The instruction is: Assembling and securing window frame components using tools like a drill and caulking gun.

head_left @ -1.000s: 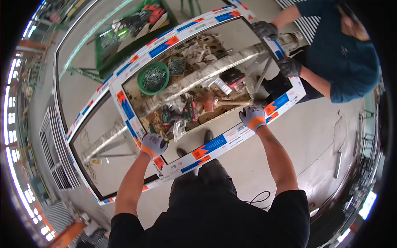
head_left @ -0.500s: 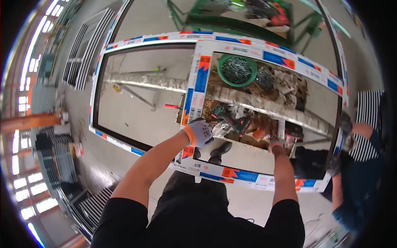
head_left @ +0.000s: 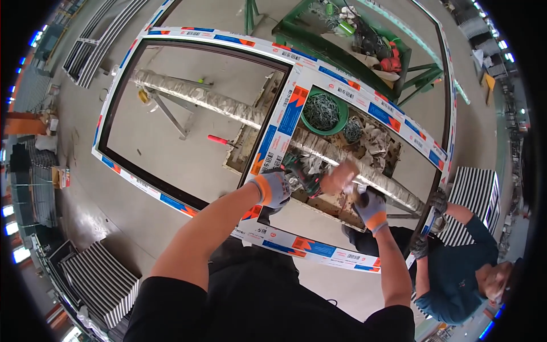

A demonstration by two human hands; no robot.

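Observation:
My left hand (head_left: 274,189), in a grey and orange glove, is closed around the upright middle bar of a large window frame (head_left: 280,126). White, blue and orange protective film covers the frame. In my right hand (head_left: 373,210), gloved the same way, is a mallet (head_left: 340,176) with a brownish head, smeared by motion inside the smaller opening. Just right of my left hand, a green, black and red cordless drill (head_left: 305,175) lies on the worktop below the frame. The mallet partly covers the things behind it.
A green bowl of screws (head_left: 325,112) stands beside a smaller heap of screws (head_left: 353,130). A wrapped support bar (head_left: 199,98) runs under the frame. At the right end, a co-worker's gloved hands (head_left: 439,201) hold the frame. A green cart (head_left: 336,48) with tools stands beyond.
The mallet has come up and left with my right hand, which now shows more fully. My left hand stays on the middle bar. The whole view has shifted and turned.

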